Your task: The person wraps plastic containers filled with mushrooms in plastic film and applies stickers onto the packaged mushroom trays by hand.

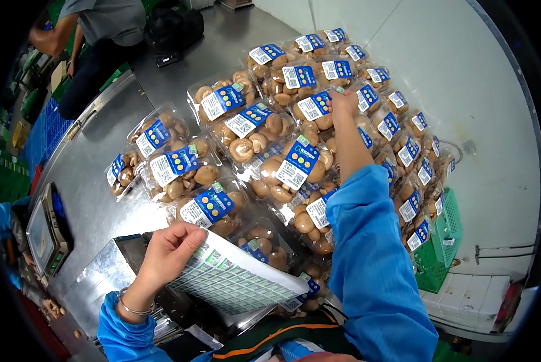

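Note:
My left hand (171,253) pinches the top corner of a sheet of small green stickers (231,279), which hangs over the nearest packs. My right hand (343,105) reaches far forward with fingers bunched at the label corner of a clear plastic pack of mushrooms (314,110). What its fingertips hold, if anything, is hidden. Many similar packs with blue and white labels stand around it. Small green stickers show on several labels, such as on the mushroom pack (298,164) left of my right forearm. Others, farther right, show no green sticker.
The packs lie on a steel table (222,51), crowded and stacked to the right. A weighing scale (48,232) stands at the left edge. A green plastic basket (437,253) sits at the right. Another person (110,30) is at the upper left, near a black bag (172,29).

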Demonstrator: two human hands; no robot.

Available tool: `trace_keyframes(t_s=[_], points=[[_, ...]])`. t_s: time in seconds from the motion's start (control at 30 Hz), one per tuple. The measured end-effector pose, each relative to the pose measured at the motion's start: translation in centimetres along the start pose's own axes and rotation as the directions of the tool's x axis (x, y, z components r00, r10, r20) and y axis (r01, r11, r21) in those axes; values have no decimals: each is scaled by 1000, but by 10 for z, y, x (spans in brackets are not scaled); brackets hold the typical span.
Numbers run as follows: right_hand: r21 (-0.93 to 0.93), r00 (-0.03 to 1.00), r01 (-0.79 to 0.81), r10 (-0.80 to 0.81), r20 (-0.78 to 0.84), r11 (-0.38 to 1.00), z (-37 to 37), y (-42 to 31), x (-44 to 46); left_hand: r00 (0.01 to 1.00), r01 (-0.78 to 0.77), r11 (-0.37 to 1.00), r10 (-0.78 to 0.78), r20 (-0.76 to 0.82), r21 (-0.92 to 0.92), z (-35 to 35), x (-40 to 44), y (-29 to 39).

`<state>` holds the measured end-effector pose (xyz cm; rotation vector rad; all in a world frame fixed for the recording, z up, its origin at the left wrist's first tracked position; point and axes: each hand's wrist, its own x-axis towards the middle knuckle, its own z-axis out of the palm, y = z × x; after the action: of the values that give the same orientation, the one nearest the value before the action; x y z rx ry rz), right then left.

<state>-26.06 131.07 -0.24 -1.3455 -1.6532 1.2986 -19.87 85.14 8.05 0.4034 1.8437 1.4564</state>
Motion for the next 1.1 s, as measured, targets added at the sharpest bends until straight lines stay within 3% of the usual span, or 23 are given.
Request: trace_keyframes(t_s=[0.03, 0.1, 0.2, 0.23, 0.27, 0.3, 0.4, 0.43, 0.57, 0.67, 0.8, 0.9, 0.97, 1.03, 1.1], points=[[-221, 980, 174, -191, -58, 960, 1, 5, 6, 1000, 3, 1000, -3, 4, 10, 1, 1, 0], [-629, 829, 414, -559, -39, 658, 2, 22, 26, 1000, 8, 999, -8, 12, 32, 1, 1, 1], [-672, 737, 478, -674, -44, 566, 4, 19, 47, 1000, -1, 1000, 1, -5, 31, -2, 1, -5], [-309, 913, 380, -406, -23, 872, 11, 13, 51, 1000, 6, 1000, -6, -3, 28, -3, 0, -6], [82, 983, 121, -131, 129, 989, 23, 3, 54, 1000, 10, 1000, -10, -4, 25, -5, 0, -7], [393, 925, -234, 80, 371, 889, 38, -7, 57, 1000, 13, 1000, -13, -7, 22, -6, 0, -6], [730, 894, -448, 264, 362, 516, 101, 21, 91, 1000, 17, 1000, -17, -19, 21, -8, -4, -3], [762, 865, -501, 237, 442, 410, 124, 47, 125, 1000, 19, 1000, -19, -18, 15, -9, -6, -2], [792, 891, -440, 317, 326, 423, 138, 39, 114, 998, 59, 998, -60, -26, -27, -14, -15, 0], [726, 864, -436, 474, 172, 531, 112, -9, 66, 995, 95, 996, -95, -37, -1, -18, -18, -1], [605, 888, -451, 399, 230, 656, 112, 5, 83, 996, 77, 994, -81, -45, -71, -17, -20, 2], [254, 948, -306, 268, 170, 918, 106, 2, 84, 991, 70, 991, -82, -104, -116, -23, -33, 10], [311, 930, -350, 288, 227, 884, 90, -15, 56, 968, 0, 984, -45, -245, -180, -38, -46, 6], [365, 919, -391, 333, 211, 845, 87, -22, 49, 877, -199, 882, -34, -479, -426, -54, -51, 1], [608, 915, -403, 316, 250, 684, 79, -20, 36, 733, -362, 858, 21, -680, -364, -86, -58, -9]])
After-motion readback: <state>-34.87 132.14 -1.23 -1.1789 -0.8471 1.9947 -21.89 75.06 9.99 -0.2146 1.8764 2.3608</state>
